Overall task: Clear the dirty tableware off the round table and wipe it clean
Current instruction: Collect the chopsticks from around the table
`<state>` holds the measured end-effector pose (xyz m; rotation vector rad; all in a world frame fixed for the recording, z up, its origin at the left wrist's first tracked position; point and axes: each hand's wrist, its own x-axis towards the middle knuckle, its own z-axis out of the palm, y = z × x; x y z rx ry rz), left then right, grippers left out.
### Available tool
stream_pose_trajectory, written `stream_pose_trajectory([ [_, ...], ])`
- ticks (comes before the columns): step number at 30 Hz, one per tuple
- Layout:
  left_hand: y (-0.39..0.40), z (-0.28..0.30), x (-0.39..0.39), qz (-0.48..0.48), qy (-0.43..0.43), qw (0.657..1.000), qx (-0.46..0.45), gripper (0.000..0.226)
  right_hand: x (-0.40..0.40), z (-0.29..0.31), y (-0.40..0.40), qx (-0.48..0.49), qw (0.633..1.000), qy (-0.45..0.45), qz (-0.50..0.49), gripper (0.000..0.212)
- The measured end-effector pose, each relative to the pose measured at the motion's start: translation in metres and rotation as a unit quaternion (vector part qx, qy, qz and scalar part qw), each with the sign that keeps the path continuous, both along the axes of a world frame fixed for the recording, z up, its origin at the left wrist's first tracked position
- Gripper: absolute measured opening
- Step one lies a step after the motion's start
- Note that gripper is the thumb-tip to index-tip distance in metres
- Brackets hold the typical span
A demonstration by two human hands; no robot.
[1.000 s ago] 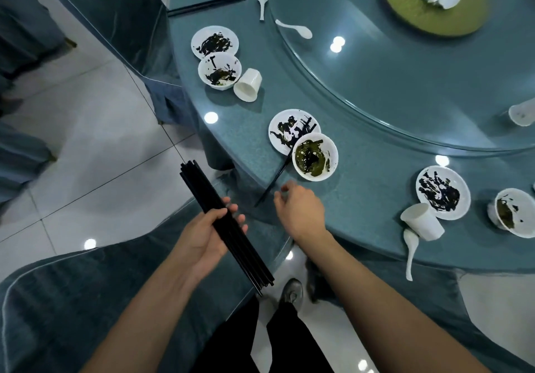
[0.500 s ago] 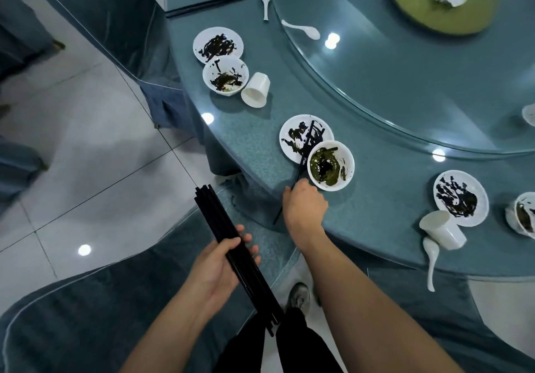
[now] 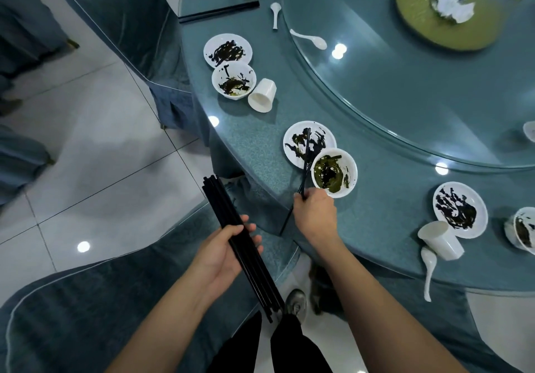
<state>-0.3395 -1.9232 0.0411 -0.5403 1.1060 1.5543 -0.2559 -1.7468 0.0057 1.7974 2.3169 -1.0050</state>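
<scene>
Chopsticks point(image 3: 241, 245), a black bundle, sit gripped in the left hand point(image 3: 223, 252) at lower centre. Just beyond, the right hand point(image 3: 314, 215), open a second ago, now pinches another pair point(image 3: 306, 160) lying across the plate point(image 3: 309, 142) beside the bowl point(image 3: 333, 172): collecting continues. Its fingertips are hidden.

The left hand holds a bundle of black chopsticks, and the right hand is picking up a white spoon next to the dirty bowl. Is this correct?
Not quite. In the head view the right hand grips a pair of black chopsticks lying across the plate beside the dirty bowl, not a spoon. The left hand does hold the chopstick bundle.
</scene>
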Motion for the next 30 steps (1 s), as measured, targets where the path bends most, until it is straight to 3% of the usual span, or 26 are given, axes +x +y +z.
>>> stream_pose_trajectory([
  [7, 0.023, 0.006, 0.001, -0.04, 0.001, 0.999, 0.021, 0.027, 0.024, 0.056, -0.01, -0.04, 0.981, 0.113, 0.151, 0.027],
  [14, 0.036, 0.031, 0.013, -0.038, -0.047, 0.993, 0.098, 0.03, 0.04, 0.098, -0.032, -0.086, 0.947, 0.049, 0.305, 0.027],
  [17, 0.033, 0.035, 0.014, -0.002, -0.052, 0.992, 0.114, 0.03, 0.046, 0.109, -0.037, -0.094, 0.942, 0.048, 0.319, 0.026],
  [23, 0.021, 0.043, 0.011, 0.014, -0.037, 0.992, 0.121, 0.032, 0.053, 0.118, -0.048, -0.015, 0.941, 0.06, 0.333, 0.017],
  [30, 0.007, 0.048, 0.012, 0.042, -0.025, 0.992, 0.12, 0.013, 0.063, 0.118, -0.077, 0.084, 0.931, 0.035, 0.354, 0.019],
])
